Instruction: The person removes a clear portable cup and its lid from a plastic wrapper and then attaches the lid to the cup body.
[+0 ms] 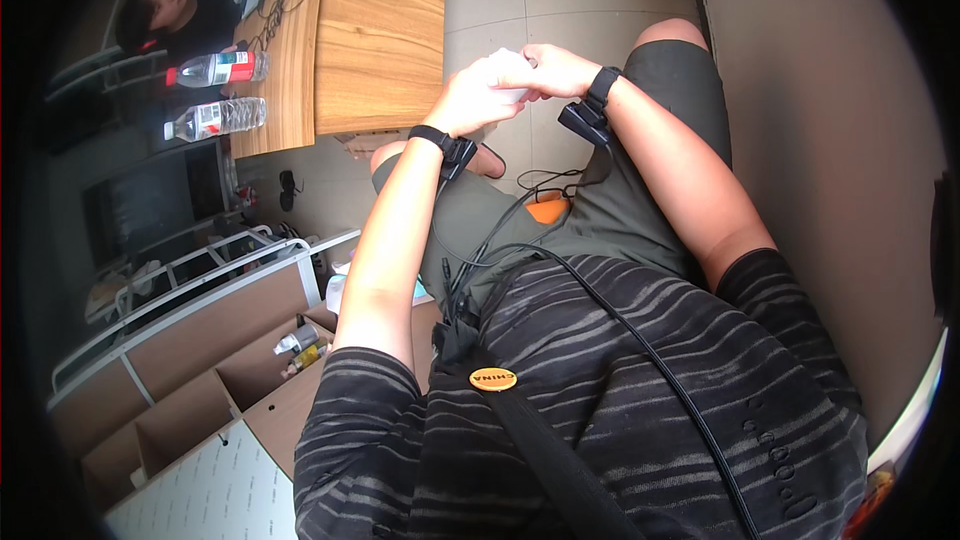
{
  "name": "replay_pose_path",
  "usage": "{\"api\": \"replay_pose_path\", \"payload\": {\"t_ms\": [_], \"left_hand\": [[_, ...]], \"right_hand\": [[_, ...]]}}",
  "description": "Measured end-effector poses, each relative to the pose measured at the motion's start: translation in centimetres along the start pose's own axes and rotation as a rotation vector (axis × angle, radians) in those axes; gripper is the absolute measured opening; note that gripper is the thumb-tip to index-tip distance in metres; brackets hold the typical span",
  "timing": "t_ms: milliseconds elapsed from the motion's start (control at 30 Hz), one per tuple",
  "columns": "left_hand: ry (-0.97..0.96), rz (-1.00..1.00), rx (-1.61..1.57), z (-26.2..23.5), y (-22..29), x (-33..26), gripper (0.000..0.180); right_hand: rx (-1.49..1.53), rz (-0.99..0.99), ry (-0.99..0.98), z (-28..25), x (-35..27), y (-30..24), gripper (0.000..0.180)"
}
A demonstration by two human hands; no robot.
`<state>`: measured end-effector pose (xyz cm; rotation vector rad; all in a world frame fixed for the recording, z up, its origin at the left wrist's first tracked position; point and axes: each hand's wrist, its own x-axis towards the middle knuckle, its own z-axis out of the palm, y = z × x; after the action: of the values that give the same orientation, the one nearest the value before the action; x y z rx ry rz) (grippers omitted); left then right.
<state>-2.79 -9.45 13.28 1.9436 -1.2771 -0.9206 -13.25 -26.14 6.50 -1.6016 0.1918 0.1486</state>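
Note:
Out in front of my lap, my two hands meet around a small white object point(507, 70). Bright light washes out its detail, so I cannot tell its kind. My left hand point(472, 102) is closed round it from the left and below. From the right, my right hand point(556, 72) has its fingers bent against it, overlapping the left hand. The fingers hide much of the object. Black straps with small dark devices point(458, 156) circle both wrists, and cables run from them toward my waist.
A wooden desk point(380, 35) stands left of my hands, with two plastic bottles point(222, 68) near its edge. A person point(170, 5) is at the far left. A grey wall point(810, 90) runs along my right. Below left is a brown compartmented shelf unit point(185, 415). Black cables point(620, 315) cross my body.

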Motion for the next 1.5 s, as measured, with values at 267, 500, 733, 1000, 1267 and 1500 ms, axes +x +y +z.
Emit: {"api": "replay_pose_path", "payload": {"t_ms": [267, 500, 733, 1000, 1267, 1500], "left_hand": [[0.030, -0.360, -0.026, 0.3, -3.0, -2.7, 0.063], [0.059, -0.406, 0.209, -1.0, -4.2, -3.4, 0.072], [0.100, -0.346, 0.375, -1.5, -4.3, -3.5, 0.075], [0.333, -0.281, -0.603, -1.7, -7.7, -3.4, 0.056], [0.165, 0.017, -0.942, -1.2, -2.0, 0.9, 0.061], [0.172, 0.125, -0.919, -2.1, -0.8, 0.4, 0.061]], "right_hand": [[-0.030, 0.096, 0.085, 0.4, -1.2, -2.3, 0.077], [0.105, 0.087, 0.189, -0.6, -1.1, -2.0, 0.066], [0.018, 0.157, 0.296, -1.6, -1.1, -1.6, 0.075], [0.600, 0.301, 0.243, -1.3, -1.2, -2.5, 0.075], [0.938, 0.079, 0.095, -1.5, -0.8, -2.2, 0.071], [0.880, 0.047, 0.200, -1.9, -1.4, -2.4, 0.068]]}}
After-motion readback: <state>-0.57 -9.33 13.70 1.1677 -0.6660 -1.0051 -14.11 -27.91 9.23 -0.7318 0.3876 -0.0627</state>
